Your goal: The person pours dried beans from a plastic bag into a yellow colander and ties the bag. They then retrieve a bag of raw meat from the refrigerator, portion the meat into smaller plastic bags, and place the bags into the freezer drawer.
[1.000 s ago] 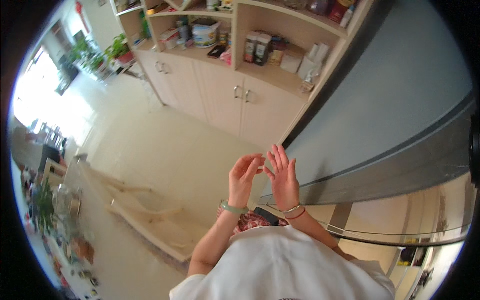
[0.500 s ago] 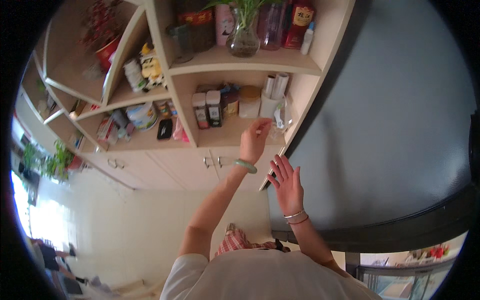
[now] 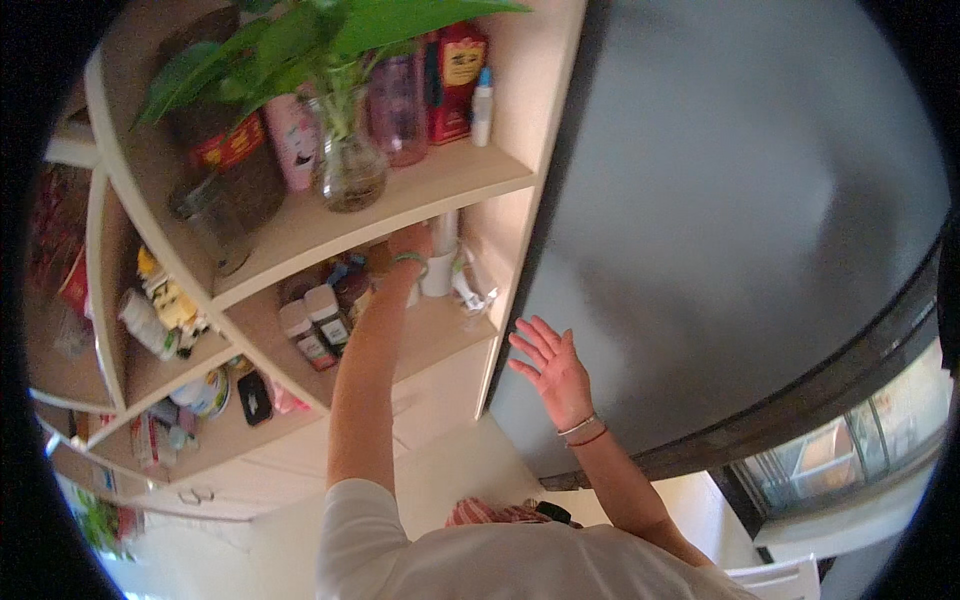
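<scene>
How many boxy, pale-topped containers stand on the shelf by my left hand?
2. Both are left of your left hand: the left container, and the right container beside it. More may be hidden behind them or your left forearm.

A green plant [image 3: 290, 52] sits in a round glass vase [image 3: 350, 180] on the upper shelf [image 3: 440, 183]. A red box [image 3: 458, 100] stands by a white bottle [image 3: 482, 115] with a blue cap. Lower down lies a flat black thing [image 3: 254, 398].

Cream shelving [image 3: 470, 174], grey panel [image 3: 720, 270], pale floor [image 3: 285, 558]
</scene>
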Motion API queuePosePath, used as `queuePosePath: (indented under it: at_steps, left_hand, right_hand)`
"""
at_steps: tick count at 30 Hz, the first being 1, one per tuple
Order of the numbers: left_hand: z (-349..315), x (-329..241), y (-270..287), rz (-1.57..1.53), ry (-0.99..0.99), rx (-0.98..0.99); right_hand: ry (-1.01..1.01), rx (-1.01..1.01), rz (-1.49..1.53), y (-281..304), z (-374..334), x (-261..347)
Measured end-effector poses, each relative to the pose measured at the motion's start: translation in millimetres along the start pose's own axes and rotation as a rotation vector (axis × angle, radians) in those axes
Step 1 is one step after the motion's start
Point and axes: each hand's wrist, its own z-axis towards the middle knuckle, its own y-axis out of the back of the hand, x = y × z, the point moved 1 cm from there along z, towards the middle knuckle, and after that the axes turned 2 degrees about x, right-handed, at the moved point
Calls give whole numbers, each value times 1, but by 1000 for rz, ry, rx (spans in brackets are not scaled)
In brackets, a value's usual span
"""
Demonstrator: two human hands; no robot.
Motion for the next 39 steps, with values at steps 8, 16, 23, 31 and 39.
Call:
queuePosePath:
  at_steps: [8, 16, 23, 31, 39]
  left_hand:
    - [18, 23, -22, -53, -12, 111]
    - [-5, 25, 51, 91, -195, -291]
    - [-146, -74, 160, -479, -138, -378]
    - [-330, -127, 190, -1688, 245, 95]
    - [-395, -159, 192, -1598, 322, -171]
  right_hand:
    - [54, -57, -72, 7, -19, 11]
    - [-4, -3, -107, 2, -18, 0]
    - [240, 29, -429, -1, -7, 11]
    - [-70, 487, -517, -33, -27, 2]
    - [-48, 562, -744, -46, -90, -7]
